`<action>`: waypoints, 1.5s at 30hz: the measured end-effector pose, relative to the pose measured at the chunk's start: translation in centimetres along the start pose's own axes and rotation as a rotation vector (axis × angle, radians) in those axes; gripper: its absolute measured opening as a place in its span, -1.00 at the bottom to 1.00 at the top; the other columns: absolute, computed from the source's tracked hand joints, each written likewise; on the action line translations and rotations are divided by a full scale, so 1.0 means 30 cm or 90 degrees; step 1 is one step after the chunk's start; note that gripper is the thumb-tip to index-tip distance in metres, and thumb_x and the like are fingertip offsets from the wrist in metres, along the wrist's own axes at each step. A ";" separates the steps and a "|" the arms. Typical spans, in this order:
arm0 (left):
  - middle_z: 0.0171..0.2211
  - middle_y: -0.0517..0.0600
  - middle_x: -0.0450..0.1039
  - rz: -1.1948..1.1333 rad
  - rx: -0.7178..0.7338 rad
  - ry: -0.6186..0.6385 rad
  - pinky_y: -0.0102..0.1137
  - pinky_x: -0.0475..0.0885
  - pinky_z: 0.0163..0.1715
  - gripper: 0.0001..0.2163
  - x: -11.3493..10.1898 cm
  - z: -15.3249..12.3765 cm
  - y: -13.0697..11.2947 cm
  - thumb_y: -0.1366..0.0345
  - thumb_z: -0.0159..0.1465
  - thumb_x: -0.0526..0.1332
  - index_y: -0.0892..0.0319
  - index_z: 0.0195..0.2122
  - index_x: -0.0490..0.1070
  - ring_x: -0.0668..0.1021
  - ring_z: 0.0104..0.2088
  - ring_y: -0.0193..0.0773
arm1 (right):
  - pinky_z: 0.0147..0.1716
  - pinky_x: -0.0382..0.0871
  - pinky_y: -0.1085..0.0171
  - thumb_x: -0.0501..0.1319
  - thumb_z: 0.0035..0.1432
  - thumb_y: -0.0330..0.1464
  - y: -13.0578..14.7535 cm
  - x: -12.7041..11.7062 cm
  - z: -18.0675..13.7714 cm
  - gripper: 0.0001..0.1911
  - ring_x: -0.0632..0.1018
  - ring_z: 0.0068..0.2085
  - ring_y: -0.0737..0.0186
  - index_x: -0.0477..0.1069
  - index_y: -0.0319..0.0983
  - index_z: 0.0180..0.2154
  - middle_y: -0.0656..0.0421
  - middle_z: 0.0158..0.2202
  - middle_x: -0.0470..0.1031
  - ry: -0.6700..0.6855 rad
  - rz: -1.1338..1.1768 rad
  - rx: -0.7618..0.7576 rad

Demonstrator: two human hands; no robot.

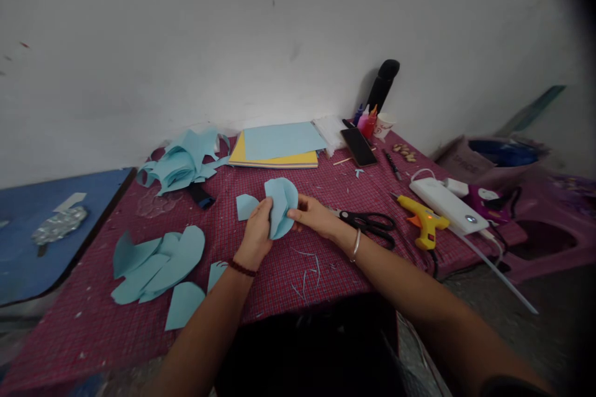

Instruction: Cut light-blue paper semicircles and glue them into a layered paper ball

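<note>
The folded blue paper (280,208) is at the center of the frame, above the surface (279,285). The fingers of the left hand (257,223) pinch its lower left edge, and those of the right hand (316,216) grasp its right edge, thumb in front. It looks very light and springy, stiff enough to hold a curve yet probably easy to crease or tear. A gentle pinch near the edges should suit it; squeezing the curled middle would likely flatten it. Scissors (367,221) lie right of center.
</note>
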State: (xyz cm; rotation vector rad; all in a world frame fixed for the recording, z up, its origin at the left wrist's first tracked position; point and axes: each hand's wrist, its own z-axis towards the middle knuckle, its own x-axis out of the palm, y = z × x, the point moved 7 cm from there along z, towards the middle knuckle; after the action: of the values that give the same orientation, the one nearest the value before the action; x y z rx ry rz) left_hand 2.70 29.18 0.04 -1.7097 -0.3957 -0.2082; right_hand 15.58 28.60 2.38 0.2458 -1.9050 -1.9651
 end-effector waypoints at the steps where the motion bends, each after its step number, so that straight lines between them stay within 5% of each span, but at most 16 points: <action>1: -0.48 -0.11 0.47 0.007 0.005 0.002 -0.43 0.38 -0.45 -0.69 0.001 0.000 -0.001 0.05 0.02 0.35 0.21 -0.40 0.45 0.47 -0.48 -0.34 | -0.61 0.35 0.44 0.43 -0.13 -0.08 -0.001 -0.001 0.000 -0.51 0.46 -0.58 0.43 0.38 -0.26 -0.29 0.29 -0.50 0.45 -0.002 -0.003 0.000; 8: -0.48 -0.09 0.44 0.089 0.048 0.012 -0.39 0.38 -0.42 -0.64 0.008 0.002 -0.018 -0.04 0.05 0.28 0.20 -0.38 0.43 0.46 -0.46 -0.30 | -0.60 0.37 0.41 0.37 -0.04 -0.13 -0.001 -0.004 -0.002 -0.61 0.47 -0.55 0.40 0.38 -0.26 -0.28 0.26 -0.47 0.46 -0.006 -0.027 0.003; 14: -0.54 -0.15 0.27 0.244 0.176 0.012 -0.43 0.22 -0.47 -0.64 0.010 -0.018 -0.082 -0.07 0.18 0.19 0.15 -0.47 0.31 0.33 -0.49 -0.35 | -0.63 0.35 0.38 0.23 0.11 -0.16 -0.004 -0.019 0.009 -0.69 0.43 -0.55 0.36 0.41 -0.26 -0.21 0.25 -0.47 0.43 -0.052 -0.090 -0.029; 21: -0.58 -0.17 0.15 0.417 0.305 0.078 -0.39 0.10 -0.49 -0.71 0.055 -0.085 -0.104 0.14 0.33 0.10 0.12 -0.50 0.19 0.23 -0.54 -0.34 | -0.06 0.39 0.15 0.23 0.12 -0.27 0.035 -0.034 0.004 -0.69 0.48 -0.18 0.19 0.38 -0.24 -0.09 0.12 -0.20 0.50 -0.131 -0.225 -0.165; 29: -0.53 -0.12 0.26 0.426 0.311 0.091 -0.37 0.28 -0.41 -0.63 0.072 -0.079 -0.087 0.00 0.37 -0.03 0.12 -0.46 0.26 0.34 -0.48 -0.29 | -0.32 0.32 0.25 0.15 0.18 -0.38 0.080 -0.029 -0.030 -0.93 0.41 -0.36 0.23 0.36 -0.24 -0.29 0.18 -0.38 0.43 -0.173 -0.370 -0.211; 36: -0.38 -0.01 0.44 0.369 0.311 0.056 -0.32 0.41 -0.22 -0.60 0.050 -0.050 -0.101 -0.01 0.38 -0.06 0.17 -0.35 0.38 0.48 -0.32 -0.22 | -0.46 0.16 0.32 0.10 0.27 -0.34 0.101 -0.015 -0.045 -0.77 0.32 -0.46 0.29 0.29 -0.21 -0.46 0.24 -0.51 0.36 -0.166 -0.479 -0.240; 41: -0.03 0.08 0.43 0.334 0.401 0.040 -0.27 0.37 -0.01 -0.68 0.024 -0.083 -0.217 0.08 0.37 0.01 0.14 0.00 0.35 0.48 -0.03 -0.18 | -0.44 0.12 0.31 0.11 0.30 -0.33 0.126 -0.006 -0.053 -0.75 0.37 -0.45 0.26 0.33 -0.20 -0.46 0.20 -0.50 0.40 -0.127 -0.561 -0.260; 45: 0.03 0.11 0.36 0.410 0.594 0.089 -0.16 0.32 0.08 -0.66 0.075 -0.172 -0.310 0.15 0.28 0.17 0.13 0.05 0.33 0.42 0.06 -0.09 | -0.43 0.09 0.30 0.14 0.28 -0.38 0.149 0.001 -0.065 -0.82 0.39 -0.42 0.25 0.38 -0.20 -0.41 0.18 -0.46 0.43 -0.117 -0.617 -0.273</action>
State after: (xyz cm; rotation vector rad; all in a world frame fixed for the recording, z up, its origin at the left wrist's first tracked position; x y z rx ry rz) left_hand 1.73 25.69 10.31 -0.8187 0.1745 0.2968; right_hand 16.99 26.78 6.68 1.0380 -1.5059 -3.0289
